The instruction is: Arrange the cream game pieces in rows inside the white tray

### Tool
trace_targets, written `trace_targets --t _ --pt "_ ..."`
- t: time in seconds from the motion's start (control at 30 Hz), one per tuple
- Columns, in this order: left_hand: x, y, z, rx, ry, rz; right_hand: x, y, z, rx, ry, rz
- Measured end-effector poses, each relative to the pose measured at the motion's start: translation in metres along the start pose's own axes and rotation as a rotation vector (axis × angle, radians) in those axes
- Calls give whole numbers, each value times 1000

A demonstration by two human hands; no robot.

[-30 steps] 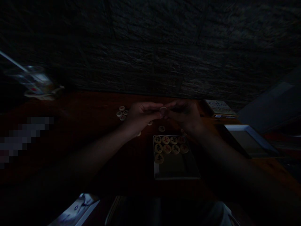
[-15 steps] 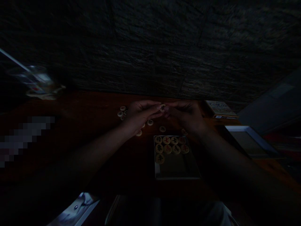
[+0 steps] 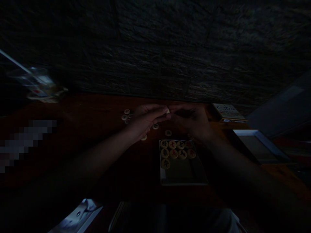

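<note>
A small round Chinese chess piece is pinched between the fingertips of both hands above the table. My left hand has its thumb and fingers closed on the piece from the left. From the right, my right hand grips it too, its fingers partly in shadow. Below them lies an open box tray with two full rows of chess pieces and one more piece starting a third row. Loose pieces lie around my left hand, among them one piece and another nearer the tray.
Several loose pieces cluster on the left of the wooden table. A plastic cup with a straw stands at far left. A small printed box and a box lid lie at right. A stone wall rises behind.
The piece between my fingertips has turned, so its marked face no longer shows and its pale edge does. Both hands stay in nearly the same place.
</note>
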State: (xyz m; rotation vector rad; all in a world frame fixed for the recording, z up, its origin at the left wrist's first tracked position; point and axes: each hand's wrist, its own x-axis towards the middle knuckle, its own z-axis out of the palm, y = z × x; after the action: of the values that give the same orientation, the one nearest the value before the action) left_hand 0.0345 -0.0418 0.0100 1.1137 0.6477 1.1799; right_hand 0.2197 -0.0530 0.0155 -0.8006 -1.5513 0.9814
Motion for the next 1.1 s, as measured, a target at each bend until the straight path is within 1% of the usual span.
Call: trace_targets --t 0.1,0.27,0.33,0.4,0.53,0.63,0.73,0.83,1.0,1.1 --pt "0 3 1 -8 17 -37 -2 -1 2 -50 19 -45" --pt "1 6 2 -51 75 -65 -5 -4 2 -190 -32 -98" --pt "1 7 3 -50 80 -81 -5 -4 1 -247 -37 -115" --pt "1 6 2 -43 52 -102 -5 -3 -1 -300 -20 -139" --pt "1 4 0 -46 -53 -194 -3 -1 -2 -394 9 -208" --pt "0 5 -1 -14 -79 -239 -3 0 -3 -413 4 -229" --pt "-1 7 0 -4 -71 -227 -3 1 -3 -354 -16 -179" --pt "0 9 1 -44 -54 -235 -4 0 -2 -304 -27 -147" --pt "2 8 0 -110 -31 -302 -4 -2 -2 -423 -19 -255" --pt "1 9 0 -97 -48 -292 -4 -2 -3 -433 -35 -274"
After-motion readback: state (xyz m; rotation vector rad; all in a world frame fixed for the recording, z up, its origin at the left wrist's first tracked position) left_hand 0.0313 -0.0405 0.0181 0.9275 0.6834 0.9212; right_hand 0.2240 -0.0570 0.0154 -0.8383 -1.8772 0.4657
